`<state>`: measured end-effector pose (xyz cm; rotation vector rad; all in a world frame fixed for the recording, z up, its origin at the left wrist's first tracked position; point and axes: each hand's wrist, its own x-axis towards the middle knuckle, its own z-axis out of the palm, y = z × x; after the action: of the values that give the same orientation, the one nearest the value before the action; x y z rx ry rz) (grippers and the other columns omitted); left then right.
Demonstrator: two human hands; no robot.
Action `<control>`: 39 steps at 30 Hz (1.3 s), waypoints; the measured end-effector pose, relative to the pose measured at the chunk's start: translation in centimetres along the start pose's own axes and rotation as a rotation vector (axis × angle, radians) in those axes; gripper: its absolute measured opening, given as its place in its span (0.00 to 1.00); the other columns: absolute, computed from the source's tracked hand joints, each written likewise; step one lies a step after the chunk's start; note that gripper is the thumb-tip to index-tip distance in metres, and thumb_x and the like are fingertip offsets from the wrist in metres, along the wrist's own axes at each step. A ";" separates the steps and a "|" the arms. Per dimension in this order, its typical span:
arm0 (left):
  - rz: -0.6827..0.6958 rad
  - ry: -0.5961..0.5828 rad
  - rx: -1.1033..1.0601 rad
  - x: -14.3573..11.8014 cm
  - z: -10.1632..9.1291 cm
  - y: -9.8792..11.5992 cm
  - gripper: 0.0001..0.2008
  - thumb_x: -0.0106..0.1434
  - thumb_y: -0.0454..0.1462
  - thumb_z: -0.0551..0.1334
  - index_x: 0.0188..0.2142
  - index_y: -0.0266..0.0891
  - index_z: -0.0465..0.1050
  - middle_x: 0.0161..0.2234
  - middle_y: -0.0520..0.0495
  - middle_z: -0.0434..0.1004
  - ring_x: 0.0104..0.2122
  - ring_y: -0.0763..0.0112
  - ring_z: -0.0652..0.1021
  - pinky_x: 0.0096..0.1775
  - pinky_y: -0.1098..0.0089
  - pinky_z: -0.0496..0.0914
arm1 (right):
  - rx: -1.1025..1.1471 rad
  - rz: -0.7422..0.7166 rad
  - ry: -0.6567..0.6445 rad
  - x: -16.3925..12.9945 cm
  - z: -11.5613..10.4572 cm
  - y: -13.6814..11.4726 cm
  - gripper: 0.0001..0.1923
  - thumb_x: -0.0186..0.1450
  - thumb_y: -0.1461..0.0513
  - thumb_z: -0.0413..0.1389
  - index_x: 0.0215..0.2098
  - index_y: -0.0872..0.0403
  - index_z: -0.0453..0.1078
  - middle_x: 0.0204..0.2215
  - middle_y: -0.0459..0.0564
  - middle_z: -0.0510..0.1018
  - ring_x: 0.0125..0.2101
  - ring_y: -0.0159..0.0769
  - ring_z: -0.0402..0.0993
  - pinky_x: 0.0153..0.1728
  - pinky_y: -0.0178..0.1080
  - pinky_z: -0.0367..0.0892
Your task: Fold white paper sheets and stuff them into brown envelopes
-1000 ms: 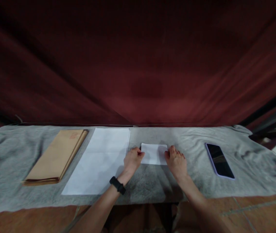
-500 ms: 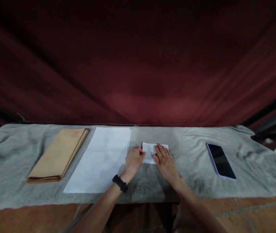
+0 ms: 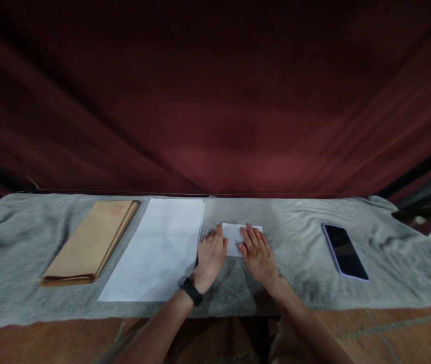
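Observation:
A small folded white paper (image 3: 234,234) lies on the grey cloth (image 3: 299,237) that covers the table. My right hand (image 3: 256,250) lies flat on its right half with fingers spread, pressing it down. My left hand (image 3: 211,254), with a black band on the wrist, rests flat at the paper's left edge, fingers together on the cloth and paper edge. Most of the folded paper is hidden under the two hands.
A stack of white sheets (image 3: 158,250) lies just left of my left hand. Further left sits a pile of brown envelopes (image 3: 90,242). A dark phone (image 3: 345,251) lies at the right. A red curtain (image 3: 215,101) hangs behind the table.
My right hand slid left from the paper's right edge onto the paper and now lies flat on it. My left hand opened flatter at the left edge.

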<state>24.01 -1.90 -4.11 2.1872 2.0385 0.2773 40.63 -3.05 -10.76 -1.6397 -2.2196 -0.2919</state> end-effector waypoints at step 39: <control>0.197 0.042 0.091 -2.1 3.8 -0.5 0.32 0.72 0.46 0.49 0.70 0.29 0.53 0.71 0.35 0.52 0.70 0.57 0.55 0.69 0.55 0.52 | 0.033 0.076 -0.020 0.3 -2.0 3.6 0.29 0.76 0.56 0.39 0.71 0.62 0.54 0.70 0.60 0.58 0.68 0.48 0.54 0.65 0.52 0.54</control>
<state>24.21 -3.89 -8.05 2.4622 1.8927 0.2583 44.29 -2.51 -8.97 -1.7123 -2.1587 -0.2188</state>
